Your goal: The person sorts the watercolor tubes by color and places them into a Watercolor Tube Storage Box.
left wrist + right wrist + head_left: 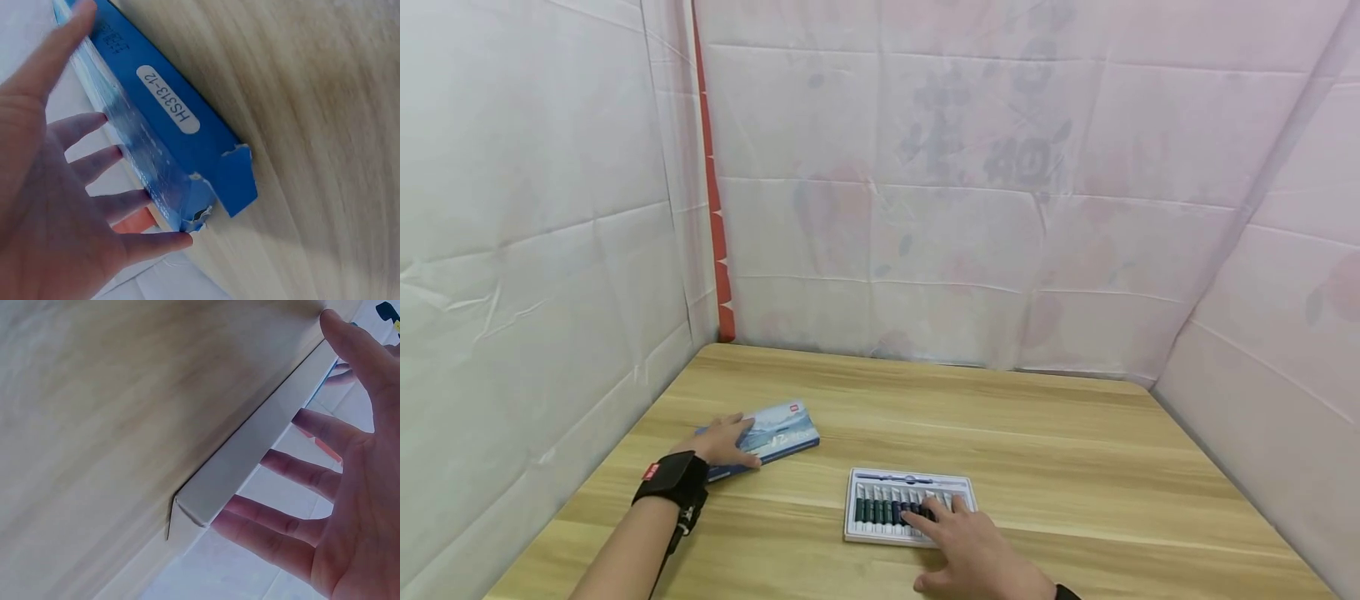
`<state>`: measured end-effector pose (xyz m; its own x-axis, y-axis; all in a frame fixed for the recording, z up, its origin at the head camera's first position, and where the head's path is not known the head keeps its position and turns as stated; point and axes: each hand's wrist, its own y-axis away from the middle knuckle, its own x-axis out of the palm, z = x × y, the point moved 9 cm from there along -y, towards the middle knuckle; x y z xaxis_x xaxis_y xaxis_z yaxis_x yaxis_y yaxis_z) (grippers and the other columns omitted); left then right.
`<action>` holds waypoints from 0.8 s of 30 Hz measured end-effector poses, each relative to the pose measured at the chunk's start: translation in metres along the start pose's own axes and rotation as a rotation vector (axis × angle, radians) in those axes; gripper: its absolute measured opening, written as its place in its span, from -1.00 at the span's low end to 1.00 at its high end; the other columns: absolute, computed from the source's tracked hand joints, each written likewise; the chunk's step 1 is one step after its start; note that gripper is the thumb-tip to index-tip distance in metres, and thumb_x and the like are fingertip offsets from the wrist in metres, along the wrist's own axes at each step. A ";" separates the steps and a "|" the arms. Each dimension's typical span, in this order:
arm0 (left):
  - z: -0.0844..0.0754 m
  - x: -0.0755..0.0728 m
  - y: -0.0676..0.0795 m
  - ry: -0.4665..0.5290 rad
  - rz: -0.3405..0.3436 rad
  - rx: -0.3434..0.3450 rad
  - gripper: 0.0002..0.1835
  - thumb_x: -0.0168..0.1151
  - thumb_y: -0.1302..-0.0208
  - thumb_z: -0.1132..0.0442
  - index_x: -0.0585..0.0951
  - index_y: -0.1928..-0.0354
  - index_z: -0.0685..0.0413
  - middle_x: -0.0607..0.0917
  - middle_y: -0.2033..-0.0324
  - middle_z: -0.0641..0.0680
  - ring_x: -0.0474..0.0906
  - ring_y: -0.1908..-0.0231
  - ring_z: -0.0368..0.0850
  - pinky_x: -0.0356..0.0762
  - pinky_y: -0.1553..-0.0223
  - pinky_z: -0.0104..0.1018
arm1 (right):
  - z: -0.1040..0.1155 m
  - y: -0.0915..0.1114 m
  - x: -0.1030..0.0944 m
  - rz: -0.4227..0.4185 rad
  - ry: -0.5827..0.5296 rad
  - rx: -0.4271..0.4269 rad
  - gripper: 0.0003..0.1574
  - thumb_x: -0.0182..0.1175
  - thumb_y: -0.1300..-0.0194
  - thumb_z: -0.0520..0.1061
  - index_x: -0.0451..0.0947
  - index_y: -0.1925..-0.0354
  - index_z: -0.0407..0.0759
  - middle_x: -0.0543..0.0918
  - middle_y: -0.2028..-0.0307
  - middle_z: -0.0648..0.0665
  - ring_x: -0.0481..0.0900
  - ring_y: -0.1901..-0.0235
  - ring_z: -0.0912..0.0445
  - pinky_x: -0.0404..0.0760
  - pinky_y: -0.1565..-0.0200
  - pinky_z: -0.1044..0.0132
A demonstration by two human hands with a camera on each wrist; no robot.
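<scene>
A flat blue box [784, 427] with a landscape print lies at the left of the table. My left hand [721, 440] rests on its top with fingers spread, the thumb by the front edge. In the left wrist view the box [147, 81] shows a torn end with a flap [239, 181] sticking out. A white tray [850, 523] of paint tubes [880, 510] lies near the middle, a thin paintbrush [887, 478] along its far side. Spread fingers of my right hand [973, 546] touch or hover over its right-hand tubes; contact is unclear. The right wrist view shows the tray's side wall [228, 465].
The wooden table [1075, 467] extends beyond both things to the right and back. White sheeting [955, 208] encloses its back and both sides. A red strip [713, 208] runs down the back left corner. Dark bands [673, 483] circle the wrists.
</scene>
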<state>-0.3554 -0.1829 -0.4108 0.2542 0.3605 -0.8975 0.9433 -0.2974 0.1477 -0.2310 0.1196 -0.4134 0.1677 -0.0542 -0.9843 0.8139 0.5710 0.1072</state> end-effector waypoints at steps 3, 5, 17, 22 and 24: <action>-0.007 0.000 0.003 -0.010 -0.005 0.019 -0.16 0.41 0.01 0.07 0.31 -0.22 0.42 0.20 -0.20 0.49 0.03 -0.18 0.50 0.11 -0.06 0.34 | 0.001 -0.001 -0.001 -0.008 0.012 -0.011 -0.09 0.19 0.02 0.43 0.34 -0.26 0.15 0.40 -0.15 -0.21 0.34 -0.04 -0.36 0.45 0.18 -0.24; -0.012 0.003 0.005 -0.023 -0.003 0.034 -0.17 0.42 0.02 0.07 0.33 -0.22 0.39 0.23 -0.19 0.47 0.07 -0.18 0.47 0.13 -0.08 0.30 | 0.001 -0.002 -0.001 -0.019 0.025 -0.027 -0.09 0.18 0.01 0.44 0.33 -0.27 0.14 0.40 -0.15 -0.21 0.35 -0.03 -0.36 0.47 0.22 -0.23; -0.056 0.028 0.024 0.052 0.114 0.126 -0.16 0.48 0.12 0.13 0.35 -0.26 0.20 0.23 -0.26 0.29 0.05 -0.23 0.37 0.05 -0.12 0.32 | -0.011 0.006 -0.012 -0.167 0.234 -0.129 -0.43 0.32 -0.07 0.03 0.51 -0.10 0.10 0.53 0.08 -0.04 0.49 0.27 0.02 0.45 0.63 0.36; -0.072 0.035 0.028 0.043 0.136 0.184 -0.17 0.49 0.14 0.14 0.38 -0.24 0.17 0.24 -0.26 0.24 0.05 -0.24 0.35 0.05 -0.10 0.35 | -0.033 0.015 -0.016 -0.213 0.228 -0.100 -0.45 0.36 -0.01 -0.08 0.55 -0.04 0.07 0.56 0.13 -0.06 0.51 0.29 0.00 0.45 0.61 0.35; -0.079 0.037 0.030 0.046 0.139 0.217 -0.17 0.49 0.14 0.13 0.38 -0.24 0.17 0.24 -0.26 0.24 0.04 -0.24 0.34 0.05 -0.09 0.37 | -0.044 0.020 -0.019 -0.231 0.223 -0.088 -0.45 0.36 0.01 -0.12 0.56 -0.03 0.05 0.56 0.13 -0.07 0.51 0.29 -0.01 0.44 0.61 0.34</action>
<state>-0.3008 -0.1083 -0.4068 0.3926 0.3410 -0.8541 0.8316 -0.5283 0.1714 -0.2425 0.1683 -0.3992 -0.1498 -0.0150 -0.9886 0.7637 0.6333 -0.1254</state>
